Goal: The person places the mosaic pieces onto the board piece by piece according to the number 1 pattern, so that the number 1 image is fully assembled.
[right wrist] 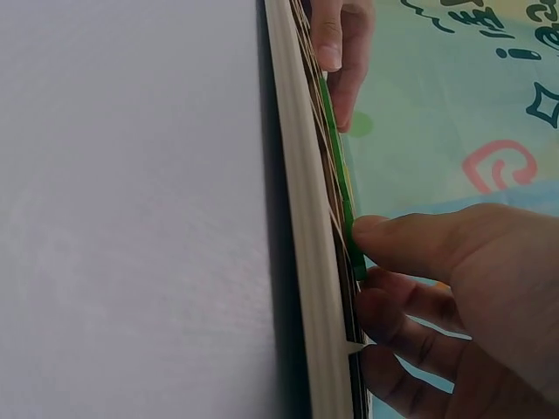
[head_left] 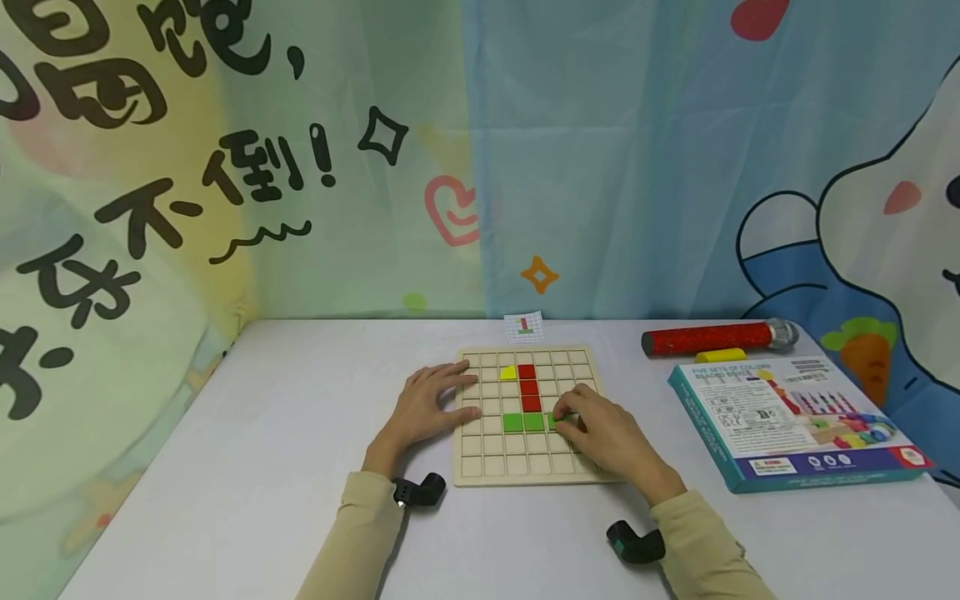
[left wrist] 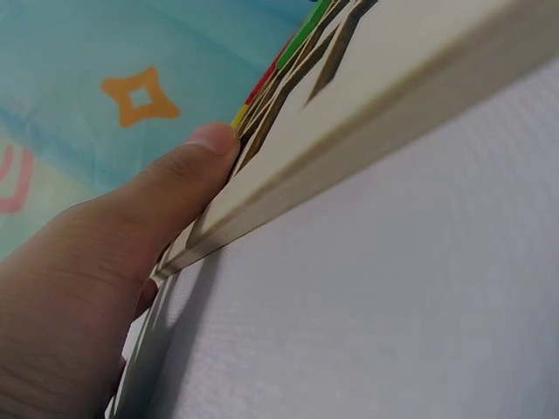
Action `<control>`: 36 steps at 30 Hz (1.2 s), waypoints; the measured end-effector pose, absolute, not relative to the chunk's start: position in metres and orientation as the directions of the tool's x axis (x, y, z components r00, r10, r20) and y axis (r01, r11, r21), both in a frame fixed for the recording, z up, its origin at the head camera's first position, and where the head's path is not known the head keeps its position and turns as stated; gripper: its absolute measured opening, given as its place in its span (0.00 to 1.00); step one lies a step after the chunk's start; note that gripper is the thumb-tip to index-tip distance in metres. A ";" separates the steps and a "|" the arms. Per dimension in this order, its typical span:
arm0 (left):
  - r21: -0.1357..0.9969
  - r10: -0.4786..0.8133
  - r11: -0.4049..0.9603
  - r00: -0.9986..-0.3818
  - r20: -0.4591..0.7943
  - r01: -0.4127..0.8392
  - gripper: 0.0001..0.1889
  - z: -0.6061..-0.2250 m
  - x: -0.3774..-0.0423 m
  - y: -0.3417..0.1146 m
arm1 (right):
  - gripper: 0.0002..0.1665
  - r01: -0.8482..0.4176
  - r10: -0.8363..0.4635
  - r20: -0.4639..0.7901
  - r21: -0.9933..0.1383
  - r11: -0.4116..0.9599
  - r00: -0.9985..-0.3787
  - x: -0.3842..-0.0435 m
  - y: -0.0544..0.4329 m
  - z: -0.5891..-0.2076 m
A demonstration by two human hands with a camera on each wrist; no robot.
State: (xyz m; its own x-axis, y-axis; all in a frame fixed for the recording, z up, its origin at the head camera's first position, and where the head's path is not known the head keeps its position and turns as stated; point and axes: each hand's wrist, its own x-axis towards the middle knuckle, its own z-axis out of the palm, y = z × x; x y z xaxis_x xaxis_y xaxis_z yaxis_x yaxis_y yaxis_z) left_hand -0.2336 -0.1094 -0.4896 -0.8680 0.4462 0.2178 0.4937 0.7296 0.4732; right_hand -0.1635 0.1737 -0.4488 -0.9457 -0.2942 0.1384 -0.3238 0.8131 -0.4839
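A pale wooden grid board lies on the table. It bears a yellow tile, a column of red tiles and a row of green tiles. At the row's right end, my right hand pinches a green square tile between thumb and fingers, close over the grid. My left hand rests at the board's left edge, fingers fairly straight and spread from the thumb. In the left wrist view, that thumb lies on the board's top face. The right fingertips hide part of the pinched tile.
Behind the board lies a small card printed with a coloured grid pattern. To the right are a boxed set, a red tube with a silvery end and a yellow piece. A printed curtain hangs behind the table.
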 end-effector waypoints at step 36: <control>0.469 0.469 0.719 -0.856 0.216 0.512 0.30 -0.488 -0.233 -0.108 | 0.04 -0.328 -0.306 0.126 -0.484 0.811 -0.944 -0.165 0.179 -0.451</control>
State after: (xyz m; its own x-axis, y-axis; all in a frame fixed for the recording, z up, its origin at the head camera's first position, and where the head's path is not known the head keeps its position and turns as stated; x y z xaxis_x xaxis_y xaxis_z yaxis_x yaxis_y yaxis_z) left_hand -0.2326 -0.1078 -0.4884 -0.8563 0.4691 0.2162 0.5125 0.7192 0.4692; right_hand -0.1646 0.1789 -0.4514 -0.9437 -0.3060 0.1261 -0.3278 0.8115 -0.4838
